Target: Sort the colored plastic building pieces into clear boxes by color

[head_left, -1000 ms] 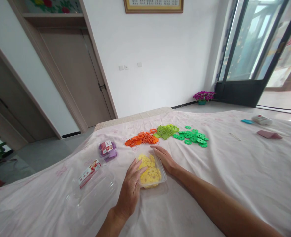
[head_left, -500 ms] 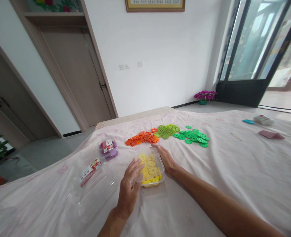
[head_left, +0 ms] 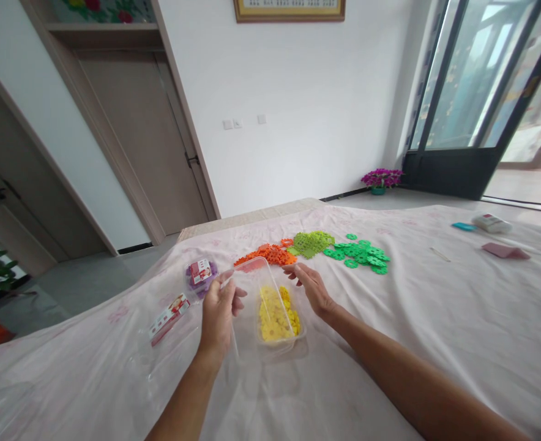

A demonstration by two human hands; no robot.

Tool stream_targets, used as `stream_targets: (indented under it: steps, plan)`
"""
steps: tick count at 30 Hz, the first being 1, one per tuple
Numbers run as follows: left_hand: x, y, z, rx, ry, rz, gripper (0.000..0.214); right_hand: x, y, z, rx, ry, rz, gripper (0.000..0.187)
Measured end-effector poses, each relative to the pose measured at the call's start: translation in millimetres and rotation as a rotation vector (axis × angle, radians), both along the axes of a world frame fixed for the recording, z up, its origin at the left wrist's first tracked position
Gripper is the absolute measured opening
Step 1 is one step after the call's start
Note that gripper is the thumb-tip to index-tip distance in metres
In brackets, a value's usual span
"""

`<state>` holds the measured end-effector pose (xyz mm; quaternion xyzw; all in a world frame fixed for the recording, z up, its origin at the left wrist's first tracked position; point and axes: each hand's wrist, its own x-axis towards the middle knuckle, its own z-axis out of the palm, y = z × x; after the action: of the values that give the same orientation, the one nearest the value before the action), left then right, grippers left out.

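Here, yellow pieces (head_left: 274, 320) between hands (head_left: 218, 313) (head_left: 315, 290).

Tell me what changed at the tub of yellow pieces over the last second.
The left hand has shifted left, taking hold of the clear lid, now raised and tilted off the tub of yellow pieces. The right hand has come away from the tub's side. The orange, lime and green piles stayed put.
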<state>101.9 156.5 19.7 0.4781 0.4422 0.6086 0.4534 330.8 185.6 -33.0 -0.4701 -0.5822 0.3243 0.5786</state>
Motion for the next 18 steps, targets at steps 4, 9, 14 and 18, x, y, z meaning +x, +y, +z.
stream_targets:
  steps: [4, 9, 14, 18]
  plan:
    - [14.2, 32.3, -22.5, -0.063, 0.117, -0.057, 0.049, 0.7, 4.3, -9.9, -0.024, -0.093, -0.061, 0.049]
    - [27.6, 56.9, -49.8, -0.025, 0.292, 0.029, 0.033, -0.8, 9.3, -23.9, -0.052, -0.209, -0.091, 0.054]
    - [28.7, 68.0, -65.3, -0.051, 0.363, 0.057, 0.032, -3.8, 11.7, -26.8, -0.121, -0.197, -0.081, 0.05]
    - [26.5, 73.4, -74.2, -0.08, 0.358, 0.042, 0.036, -5.9, 10.9, -21.7, -0.15, -0.173, -0.039, 0.046]
